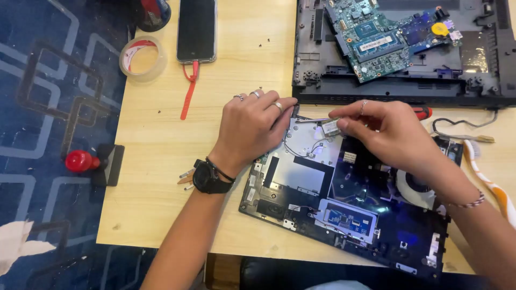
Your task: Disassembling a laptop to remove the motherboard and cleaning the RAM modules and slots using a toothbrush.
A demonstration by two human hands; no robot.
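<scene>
An opened laptop base (344, 209) lies on the wooden table (161, 150), its inside parts showing. My left hand (252, 126), with rings and a black wristwatch, rests on the base's upper left corner and holds it down. My right hand (389, 131) pinches a small flat card (330, 127) with thin wires over the base's top edge. A red-handled screwdriver (423, 111) lies partly hidden behind my right hand.
A second laptop shell with a green-blue circuit board (376, 40) lies at the back right. A black phone (196, 29), a tape roll (142, 58), a red strap (188, 91) and loose screws (260, 43) lie at the back left. A cable (462, 126) runs right.
</scene>
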